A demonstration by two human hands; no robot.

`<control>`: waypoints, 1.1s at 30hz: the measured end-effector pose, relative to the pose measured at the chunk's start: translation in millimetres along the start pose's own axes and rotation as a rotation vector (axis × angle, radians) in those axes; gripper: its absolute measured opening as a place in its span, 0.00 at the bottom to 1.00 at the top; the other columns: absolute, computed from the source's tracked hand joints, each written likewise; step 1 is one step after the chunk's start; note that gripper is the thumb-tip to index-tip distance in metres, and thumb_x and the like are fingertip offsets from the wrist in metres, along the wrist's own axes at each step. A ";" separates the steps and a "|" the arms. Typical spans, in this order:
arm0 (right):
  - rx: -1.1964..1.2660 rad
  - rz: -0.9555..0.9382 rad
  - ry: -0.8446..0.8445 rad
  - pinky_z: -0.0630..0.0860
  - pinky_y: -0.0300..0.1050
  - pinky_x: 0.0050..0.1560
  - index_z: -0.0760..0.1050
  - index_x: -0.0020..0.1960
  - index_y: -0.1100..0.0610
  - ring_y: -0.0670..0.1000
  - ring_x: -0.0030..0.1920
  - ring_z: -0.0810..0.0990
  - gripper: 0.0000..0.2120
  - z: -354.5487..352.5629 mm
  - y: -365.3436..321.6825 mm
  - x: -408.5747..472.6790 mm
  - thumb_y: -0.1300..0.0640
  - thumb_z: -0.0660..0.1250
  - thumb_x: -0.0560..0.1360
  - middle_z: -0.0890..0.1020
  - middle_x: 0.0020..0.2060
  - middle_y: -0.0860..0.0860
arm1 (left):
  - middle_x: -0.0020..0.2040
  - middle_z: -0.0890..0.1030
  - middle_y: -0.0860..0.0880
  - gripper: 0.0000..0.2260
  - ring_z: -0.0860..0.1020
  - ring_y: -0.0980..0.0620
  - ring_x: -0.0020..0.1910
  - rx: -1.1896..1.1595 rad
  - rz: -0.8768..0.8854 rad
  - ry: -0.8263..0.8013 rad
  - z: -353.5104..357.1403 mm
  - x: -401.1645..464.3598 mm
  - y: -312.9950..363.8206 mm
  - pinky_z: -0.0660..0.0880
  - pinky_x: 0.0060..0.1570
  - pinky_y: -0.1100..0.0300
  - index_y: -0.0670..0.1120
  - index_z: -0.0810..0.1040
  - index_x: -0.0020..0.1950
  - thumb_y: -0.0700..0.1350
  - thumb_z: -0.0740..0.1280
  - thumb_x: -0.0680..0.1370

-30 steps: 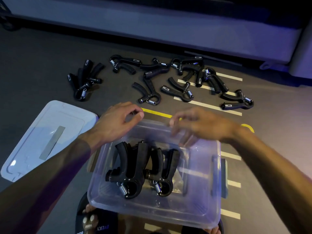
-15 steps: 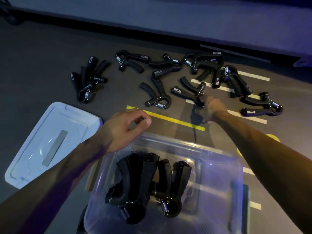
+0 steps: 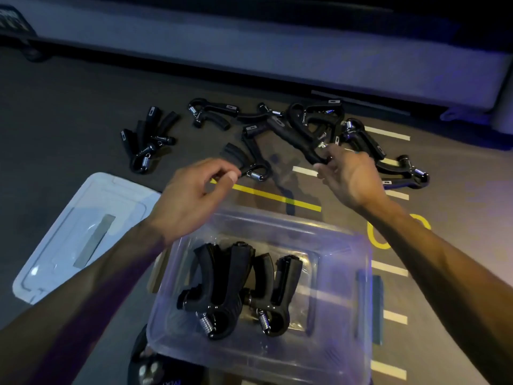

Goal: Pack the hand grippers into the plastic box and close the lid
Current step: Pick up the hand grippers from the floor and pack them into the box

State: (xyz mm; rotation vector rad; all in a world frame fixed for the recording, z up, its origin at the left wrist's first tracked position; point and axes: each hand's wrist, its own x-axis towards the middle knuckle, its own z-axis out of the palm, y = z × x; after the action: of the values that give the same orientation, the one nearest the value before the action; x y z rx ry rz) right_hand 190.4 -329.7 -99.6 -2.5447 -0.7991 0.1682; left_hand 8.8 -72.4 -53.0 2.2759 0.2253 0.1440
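Right hand (image 3: 348,176) pinches one black hand gripper (image 3: 298,137) by its end, lifted off the floor heap (image 3: 361,140); left hand (image 3: 191,198) hovers loosely curled, empty. Held that thinly it could swing, slip, or snag a neighbour – the heap is tangled. Plastic box (image 3: 363,273) has open room on its right side; lid (image 3: 80,232) lies apart, left

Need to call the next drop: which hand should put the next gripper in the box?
Right. The right hand already pinches a hand gripper off the floor; the left hand hangs empty above the plastic box.
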 end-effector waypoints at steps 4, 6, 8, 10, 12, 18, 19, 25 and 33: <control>-0.066 -0.232 0.067 0.79 0.54 0.41 0.71 0.60 0.48 0.62 0.43 0.83 0.14 -33.9 -49.1 -36.2 0.43 0.59 0.79 0.85 0.42 0.50 | 0.48 0.85 0.53 0.11 0.83 0.54 0.41 -0.308 -0.179 0.082 -3.7 -3.4 16.7 0.77 0.43 0.56 0.55 0.78 0.57 0.59 0.65 0.80; -0.175 -0.300 0.006 0.79 0.53 0.39 0.69 0.63 0.46 0.62 0.41 0.83 0.17 -42.9 -71.5 -53.7 0.40 0.52 0.80 0.85 0.42 0.52 | 0.47 0.85 0.50 0.14 0.80 0.52 0.33 -0.494 -0.261 0.125 -7.8 -6.7 26.7 0.73 0.30 0.58 0.53 0.76 0.57 0.60 0.64 0.80; -0.267 -0.374 -0.019 0.78 0.52 0.35 0.69 0.63 0.47 0.63 0.38 0.82 0.18 -49.1 -86.5 -70.6 0.41 0.49 0.80 0.85 0.42 0.53 | 0.44 0.85 0.48 0.15 0.79 0.53 0.32 -0.622 -0.275 0.126 -13.6 -12.9 37.6 0.70 0.27 0.60 0.49 0.76 0.61 0.57 0.61 0.82; -0.301 -0.432 -0.014 0.77 0.53 0.32 0.69 0.63 0.48 0.65 0.35 0.81 0.16 -52.9 -95.0 -84.5 0.43 0.51 0.81 0.83 0.41 0.54 | 0.44 0.84 0.45 0.14 0.81 0.56 0.34 -0.628 -0.222 0.088 -18.5 -20.8 43.6 0.74 0.30 0.64 0.43 0.75 0.65 0.50 0.61 0.84; -0.298 -0.480 0.012 0.77 0.52 0.29 0.69 0.60 0.49 0.65 0.32 0.80 0.12 -54.1 -98.9 -94.8 0.46 0.53 0.81 0.82 0.39 0.54 | 0.40 0.83 0.44 0.12 0.78 0.56 0.33 -0.576 -0.179 0.069 -21.9 -27.8 42.2 0.74 0.34 0.65 0.39 0.75 0.62 0.46 0.61 0.84; -0.002 -0.388 0.105 0.80 0.50 0.39 0.68 0.64 0.43 0.52 0.44 0.83 0.11 -54.5 -95.4 -113.1 0.45 0.56 0.83 0.83 0.49 0.44 | 0.36 0.80 0.47 0.13 0.75 0.52 0.35 -0.574 -0.136 0.060 -27.4 -37.4 38.5 0.74 0.41 0.60 0.38 0.77 0.54 0.48 0.63 0.82; 0.264 -0.269 0.105 0.81 0.49 0.42 0.68 0.63 0.43 0.50 0.44 0.84 0.09 -56.0 -99.5 -116.5 0.47 0.58 0.83 0.82 0.50 0.44 | 0.38 0.79 0.46 0.11 0.77 0.53 0.36 -0.608 -0.114 0.064 -28.2 -38.4 40.4 0.75 0.42 0.61 0.39 0.76 0.53 0.47 0.62 0.81; 1.115 0.472 -0.298 0.78 0.50 0.35 0.76 0.56 0.57 0.56 0.37 0.80 0.20 -58.3 -105.3 -106.5 0.44 0.53 0.83 0.82 0.44 0.58 | 0.49 0.77 0.38 0.07 0.76 0.48 0.49 -0.590 0.064 -0.228 -26.9 -41.8 48.0 0.74 0.53 0.62 0.39 0.75 0.57 0.41 0.62 0.83; 1.256 0.453 -0.570 0.62 0.41 0.30 0.81 0.49 0.52 0.51 0.31 0.68 0.13 -29.9 -107.6 -113.1 0.44 0.63 0.79 0.77 0.36 0.57 | 0.55 0.78 0.38 0.07 0.76 0.39 0.57 -0.456 0.159 -0.532 -12.9 -37.4 54.2 0.72 0.61 0.47 0.41 0.76 0.59 0.40 0.63 0.82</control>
State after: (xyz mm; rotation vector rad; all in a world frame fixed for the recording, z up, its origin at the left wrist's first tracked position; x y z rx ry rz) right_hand 49.8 -327.9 -25.5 -1.3894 -0.1181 1.1558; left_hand -23.8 -105.6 -4.7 1.7958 -0.2469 -0.2998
